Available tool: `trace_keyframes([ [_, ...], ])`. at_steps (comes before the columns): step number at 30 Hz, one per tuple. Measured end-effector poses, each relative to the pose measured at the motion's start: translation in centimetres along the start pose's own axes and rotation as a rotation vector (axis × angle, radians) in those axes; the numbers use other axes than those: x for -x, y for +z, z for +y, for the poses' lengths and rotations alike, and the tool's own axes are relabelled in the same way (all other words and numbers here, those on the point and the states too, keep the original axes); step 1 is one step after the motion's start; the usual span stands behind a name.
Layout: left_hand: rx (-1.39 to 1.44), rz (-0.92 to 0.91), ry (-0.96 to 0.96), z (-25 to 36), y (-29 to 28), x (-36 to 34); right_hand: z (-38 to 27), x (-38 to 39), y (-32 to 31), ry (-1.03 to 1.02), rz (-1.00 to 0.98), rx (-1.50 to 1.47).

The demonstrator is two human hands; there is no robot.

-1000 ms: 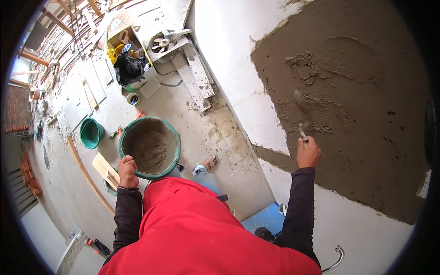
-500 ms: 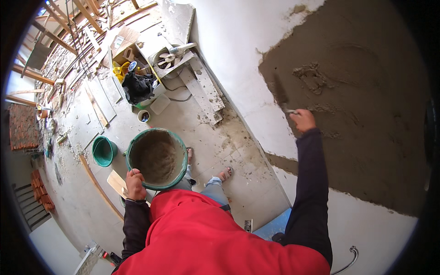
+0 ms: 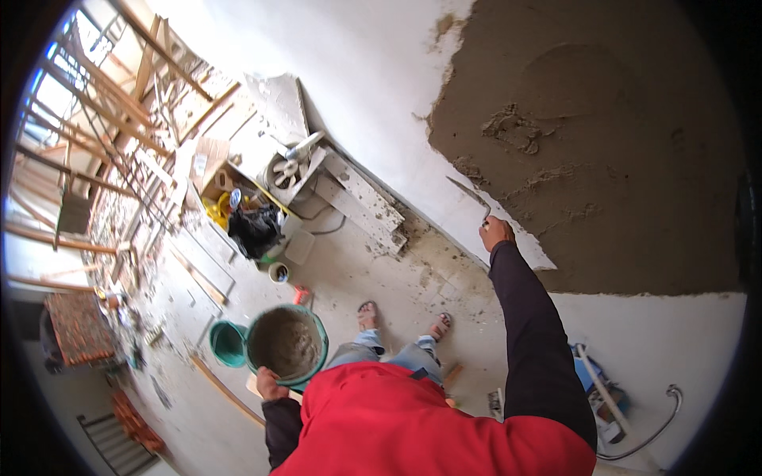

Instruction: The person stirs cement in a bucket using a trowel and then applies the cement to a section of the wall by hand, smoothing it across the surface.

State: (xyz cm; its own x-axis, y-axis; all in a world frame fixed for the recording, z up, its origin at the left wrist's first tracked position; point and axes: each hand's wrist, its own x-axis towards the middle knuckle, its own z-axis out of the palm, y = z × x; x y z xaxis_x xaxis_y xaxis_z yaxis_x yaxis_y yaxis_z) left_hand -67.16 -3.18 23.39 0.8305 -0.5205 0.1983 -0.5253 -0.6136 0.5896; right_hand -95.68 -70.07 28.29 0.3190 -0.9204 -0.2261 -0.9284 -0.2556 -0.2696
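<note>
My left hand (image 3: 271, 384) grips the near left rim of a green bucket (image 3: 324, 339), held against my front. Wet grey mortar (image 3: 287, 343) lies inside it. On the other side, my right hand (image 3: 497, 232) is closed round the handle of a trowel (image 3: 470, 195). The trowel's blade points up and left, in front of the white strip of wall beside the mortar coat. That wet mortar coat (image 3: 619, 174) covers a wide patch of the wall at the right, with rough lumps (image 3: 516, 127) standing out on it.
A second green bucket (image 3: 228, 344) stands on the floor just left of mine. Ahead are a box with a black bag (image 3: 255, 228), a fan (image 3: 284, 170) and mortar-stained boards (image 3: 361, 198). Timber props (image 3: 103, 103) fill the far left. A curved metal pipe (image 3: 675, 401) is at lower right.
My right hand has drawn the trowel down and left, off the mortar coat. The bucket in my left hand sits lower and nearer my body. The whole view has turned.
</note>
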Motion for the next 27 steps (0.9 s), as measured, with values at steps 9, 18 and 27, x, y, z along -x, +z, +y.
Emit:
trace_keyframes([
  [9,0.13,-0.171,-0.46,-5.1,0.5,2.3,4.4,0.0,-5.1,-0.082,0.199,-0.214],
  [18,0.168,-0.243,-0.564,-6.8,2.1,2.8,-0.7,3.4,-7.3,-0.153,0.378,-0.011],
  [27,0.326,-0.188,-0.7,-7.7,3.4,2.1,-5.9,-3.5,-5.9,-0.106,0.189,-0.115],
])
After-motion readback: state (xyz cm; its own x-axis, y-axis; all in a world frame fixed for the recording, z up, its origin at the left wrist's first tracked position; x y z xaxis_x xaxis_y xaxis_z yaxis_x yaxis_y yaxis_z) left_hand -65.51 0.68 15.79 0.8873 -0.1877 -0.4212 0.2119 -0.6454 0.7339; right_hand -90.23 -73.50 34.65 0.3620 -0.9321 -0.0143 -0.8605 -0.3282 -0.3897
